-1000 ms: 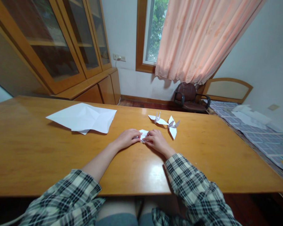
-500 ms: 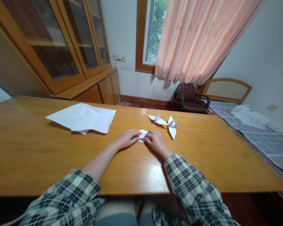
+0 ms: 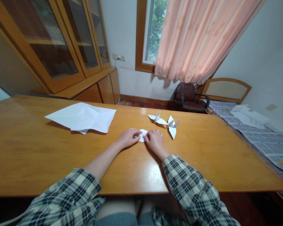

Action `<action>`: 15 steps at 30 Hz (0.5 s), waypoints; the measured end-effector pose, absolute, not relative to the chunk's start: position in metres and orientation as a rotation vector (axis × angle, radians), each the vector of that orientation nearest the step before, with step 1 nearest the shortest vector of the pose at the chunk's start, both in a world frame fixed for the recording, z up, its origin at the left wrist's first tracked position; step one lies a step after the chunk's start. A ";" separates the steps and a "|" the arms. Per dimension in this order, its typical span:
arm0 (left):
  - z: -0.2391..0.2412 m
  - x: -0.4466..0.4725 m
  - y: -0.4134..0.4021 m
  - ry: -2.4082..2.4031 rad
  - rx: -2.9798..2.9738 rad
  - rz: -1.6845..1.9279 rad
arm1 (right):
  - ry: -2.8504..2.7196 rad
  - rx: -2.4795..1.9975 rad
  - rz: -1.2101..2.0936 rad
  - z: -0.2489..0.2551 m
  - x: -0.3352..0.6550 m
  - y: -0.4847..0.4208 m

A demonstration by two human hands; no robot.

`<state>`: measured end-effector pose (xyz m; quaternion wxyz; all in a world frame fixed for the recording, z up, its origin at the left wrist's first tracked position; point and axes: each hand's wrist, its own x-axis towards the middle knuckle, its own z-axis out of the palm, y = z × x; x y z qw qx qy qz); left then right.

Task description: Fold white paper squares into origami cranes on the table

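Observation:
A small folded white paper (image 3: 143,136) lies on the wooden table between my hands. My left hand (image 3: 129,137) grips its left edge with bent fingers and thumb. On the opposite side, my right hand (image 3: 154,139) pinches the right edge, thumb low against the paper. The outer ends of the paper are hidden under my fingers. Just beyond my right hand sit two paper cranes, one crane (image 3: 157,119) with raised neck and tail and a second crane (image 3: 172,126) with wings spread, touching or nearly touching each other.
Creased white paper sheets (image 3: 85,116) lie at the left of the table (image 3: 49,163). Past its far edge are a glass-doored cabinet (image 3: 68,56), a dark red armchair (image 3: 188,95) and a pink curtain (image 3: 198,37). A bed (image 3: 257,135) stands at the right.
My fingers have shifted slightly on the small folded paper, the left ones curling more and the right ones lifting a little. The cranes and the large sheets have stayed put.

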<state>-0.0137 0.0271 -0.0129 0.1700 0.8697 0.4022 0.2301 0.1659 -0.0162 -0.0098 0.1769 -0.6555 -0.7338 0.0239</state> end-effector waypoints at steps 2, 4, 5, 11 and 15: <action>-0.014 -0.015 0.028 1.138 2.465 0.669 | -2.102 -1.857 0.029 -0.009 0.164 -0.017; -0.016 -0.015 0.029 1.159 2.444 0.688 | -2.129 -1.856 -0.002 -0.009 0.163 -0.018; -0.017 -0.016 0.029 1.173 2.431 0.698 | -2.141 -1.857 -0.015 -0.010 0.162 -0.018; -0.018 -0.014 0.030 1.168 2.471 0.687 | -2.165 -1.885 -0.056 -0.012 0.161 -0.016; -0.018 -0.013 0.030 1.155 2.490 0.690 | -2.181 -1.879 -0.054 -0.011 0.160 -0.015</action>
